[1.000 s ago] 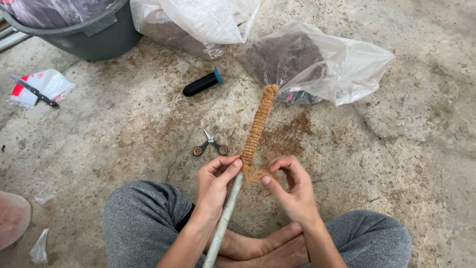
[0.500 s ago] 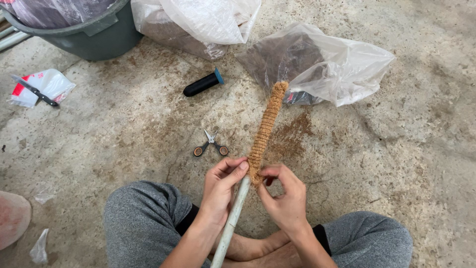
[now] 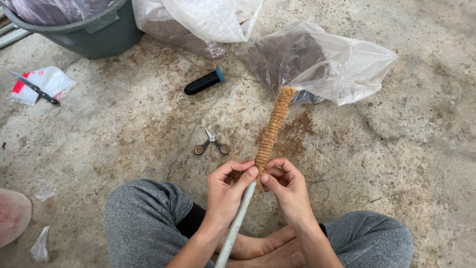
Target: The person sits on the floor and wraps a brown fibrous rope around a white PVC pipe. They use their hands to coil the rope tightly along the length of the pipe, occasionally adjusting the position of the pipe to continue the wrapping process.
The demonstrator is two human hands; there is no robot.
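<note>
The floor [image 3: 406,164] was bare grey concrete, stained and dusted with brown fibre in front of the seated person, whose grey-trousered knees framed the bottom of the view. At the top left stood a dark tub [image 3: 84,30]; beside it lay a white bag [image 3: 208,20], and to the right a clear bag [image 3: 322,62] of dark brown fibre. A black tube [image 3: 204,82] with a blue end lay on the floor below the white bag, small scissors [image 3: 212,141] nearer the knees, and a white packet [image 3: 42,83] with a knife across it at the far left. The pipe [image 3: 237,223] rose from between the legs, its upper length wound in tan rope [image 3: 271,129] that reached the clear bag. The left hand [image 3: 227,191] was curled about the pipe just below the winding, thumb and forefinger pinched at the rope's lower edge. The right hand [image 3: 287,188] was half closed, its fingertips pressed on the same edge, touching the left.
</note>
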